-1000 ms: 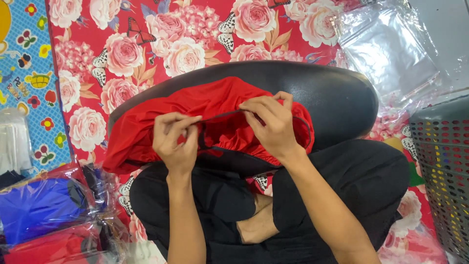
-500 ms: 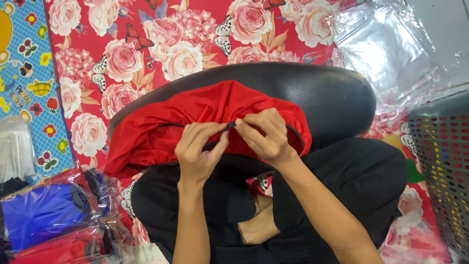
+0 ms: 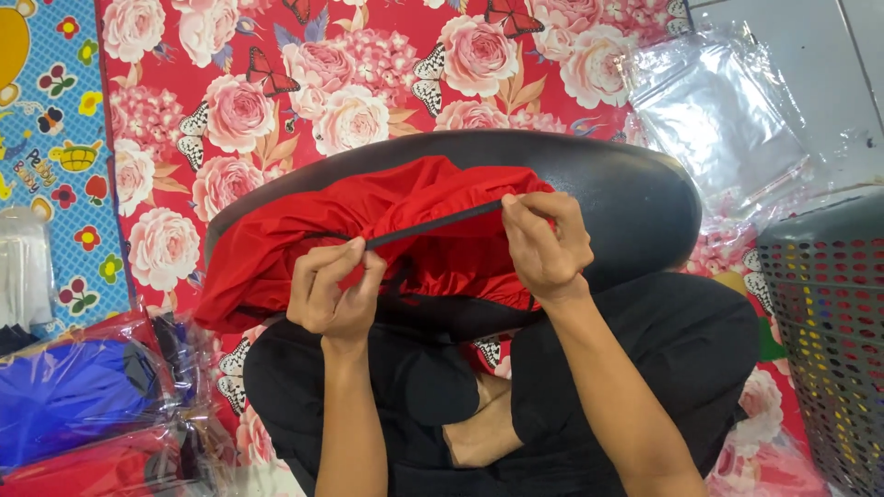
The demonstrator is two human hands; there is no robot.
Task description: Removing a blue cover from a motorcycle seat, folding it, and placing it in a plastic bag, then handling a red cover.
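Observation:
A red garment [image 3: 414, 221] lies bunched on a black oval cushion [image 3: 635, 198] in front of my crossed legs. A thin black cord [image 3: 433, 224] runs taut across the red fabric. My left hand [image 3: 333, 293] pinches the cord's lower left end. My right hand [image 3: 545, 244] pinches its upper right end, over the garment's right edge. The two hands are apart with the cord stretched between them.
A red floral mat [image 3: 276, 83] covers the floor. Bagged blue and red garments [image 3: 83, 405] lie at lower left. Empty clear plastic bags [image 3: 727, 120] lie at upper right. A dark perforated basket [image 3: 829, 322] stands at the right edge.
My hands were close together over the garment half a second ago; they have moved apart, drawing the black cord out taut between them.

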